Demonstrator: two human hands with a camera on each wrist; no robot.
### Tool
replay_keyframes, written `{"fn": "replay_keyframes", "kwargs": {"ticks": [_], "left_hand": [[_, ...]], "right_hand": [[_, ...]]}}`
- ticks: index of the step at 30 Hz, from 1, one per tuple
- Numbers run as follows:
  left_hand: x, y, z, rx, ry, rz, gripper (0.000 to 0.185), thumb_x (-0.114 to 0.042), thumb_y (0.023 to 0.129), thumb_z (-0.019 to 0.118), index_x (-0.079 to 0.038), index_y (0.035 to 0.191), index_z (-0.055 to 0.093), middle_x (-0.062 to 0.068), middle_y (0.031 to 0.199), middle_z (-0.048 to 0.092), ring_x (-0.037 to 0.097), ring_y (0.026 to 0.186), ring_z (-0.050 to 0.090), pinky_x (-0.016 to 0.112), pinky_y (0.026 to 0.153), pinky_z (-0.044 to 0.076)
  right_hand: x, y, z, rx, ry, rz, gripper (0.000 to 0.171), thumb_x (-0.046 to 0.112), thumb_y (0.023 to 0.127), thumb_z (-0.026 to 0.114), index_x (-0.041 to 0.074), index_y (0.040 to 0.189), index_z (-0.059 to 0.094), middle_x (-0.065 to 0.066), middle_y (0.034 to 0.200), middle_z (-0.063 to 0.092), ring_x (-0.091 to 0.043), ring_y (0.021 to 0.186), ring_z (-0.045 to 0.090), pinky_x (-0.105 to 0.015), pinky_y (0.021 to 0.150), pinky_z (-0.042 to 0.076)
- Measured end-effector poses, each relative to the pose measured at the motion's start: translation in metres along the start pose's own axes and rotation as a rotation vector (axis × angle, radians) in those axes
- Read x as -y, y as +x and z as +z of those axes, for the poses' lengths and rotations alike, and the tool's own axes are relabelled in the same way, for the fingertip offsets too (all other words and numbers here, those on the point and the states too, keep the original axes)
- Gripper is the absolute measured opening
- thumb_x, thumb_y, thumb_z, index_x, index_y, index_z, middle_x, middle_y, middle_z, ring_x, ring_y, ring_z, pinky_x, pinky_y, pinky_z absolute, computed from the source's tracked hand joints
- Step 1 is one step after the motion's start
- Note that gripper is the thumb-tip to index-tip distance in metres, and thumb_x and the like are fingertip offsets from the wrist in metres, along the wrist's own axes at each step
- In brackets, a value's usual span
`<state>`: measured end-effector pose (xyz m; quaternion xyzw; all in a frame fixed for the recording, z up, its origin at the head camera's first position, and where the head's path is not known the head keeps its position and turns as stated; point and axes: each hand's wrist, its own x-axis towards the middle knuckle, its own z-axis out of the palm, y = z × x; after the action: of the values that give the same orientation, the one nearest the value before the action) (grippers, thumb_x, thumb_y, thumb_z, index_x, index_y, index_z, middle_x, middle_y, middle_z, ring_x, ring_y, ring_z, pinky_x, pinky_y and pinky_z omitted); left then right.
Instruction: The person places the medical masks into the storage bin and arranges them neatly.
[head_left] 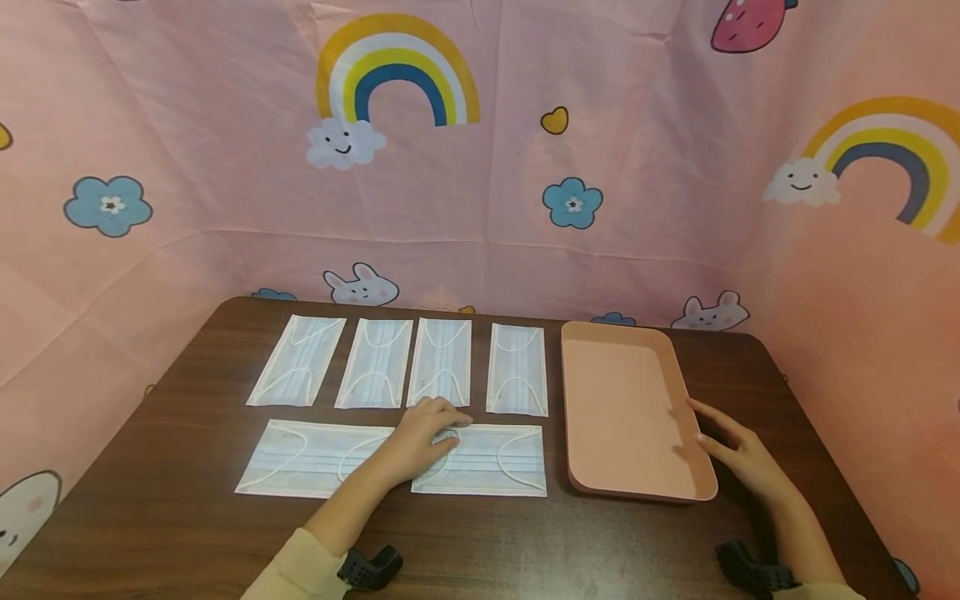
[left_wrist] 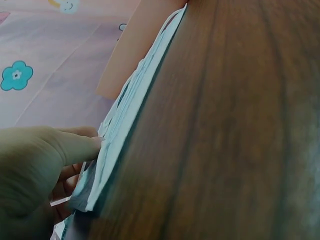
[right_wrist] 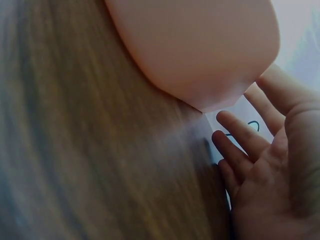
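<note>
Looking through the left wrist camera, I get mostly blurred wood grain and a thin edge-on sliver of mask, so the contact under the palm is hidden from that side. The right wrist view is soft too: the pink tray (right_wrist: 200, 45) fills the top and its near corner blocks what lies behind it.

From the head camera, my left hand (head_left: 422, 433) rests on the seam where the two front masks meet, the front left mask (head_left: 311, 458) and the front right mask (head_left: 487, 461), both lying flat near the table's front edge. Its fingers (head_left: 450, 417) are bent down onto the right one's upper left corner. In the wrist view the thumb (left_wrist: 75, 145) presses against the mask's edge, and I think the curled fingers pinch it from the other side, though the blur leaves that uncertain.

Four more masks (head_left: 442, 362) lie side by side in a row behind, apart from the hand.

My right hand (head_left: 738, 458) sits on the table (head_left: 187, 517) just beside the tray's right rim (head_left: 690, 408), fingers straight and spread, holding nothing; the fingertips (right_wrist: 225, 120) are close to the tray's wall, and I cannot tell whether they touch it.
</note>
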<state>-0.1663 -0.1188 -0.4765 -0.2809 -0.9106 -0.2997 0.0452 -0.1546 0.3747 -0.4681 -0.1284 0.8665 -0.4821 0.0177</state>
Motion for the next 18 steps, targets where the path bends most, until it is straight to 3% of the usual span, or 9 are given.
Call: {"fn": "replay_keyframes", "kwargs": {"ticks": [8,18], "left_hand": [[-0.002,0.002,-0.0008,0.011,0.007,0.002,0.028,-0.009,0.085,0.071,-0.016,0.112,0.071,-0.004,0.1,0.061,0.015,0.094,0.049,0.04,0.084,0.039],[-0.0047,0.004,-0.0007,0.041,0.01,-0.002,0.027,-0.005,0.086,0.067,-0.014,0.112,0.071,-0.002,0.098,0.061,0.02,0.096,0.054,0.042,0.086,0.04]], "right_hand": [[-0.0022,0.0002,-0.0001,-0.001,0.008,0.0,0.052,0.012,0.097,0.057,0.007,0.146,0.039,-0.002,0.145,0.038,0.013,0.119,0.028,-0.074,0.094,0.02],[-0.0001,-0.0015,0.001,-0.005,0.016,0.007,0.052,0.012,0.097,0.057,0.007,0.145,0.04,-0.005,0.145,0.038,0.013,0.119,0.028,-0.075,0.094,0.018]]}}
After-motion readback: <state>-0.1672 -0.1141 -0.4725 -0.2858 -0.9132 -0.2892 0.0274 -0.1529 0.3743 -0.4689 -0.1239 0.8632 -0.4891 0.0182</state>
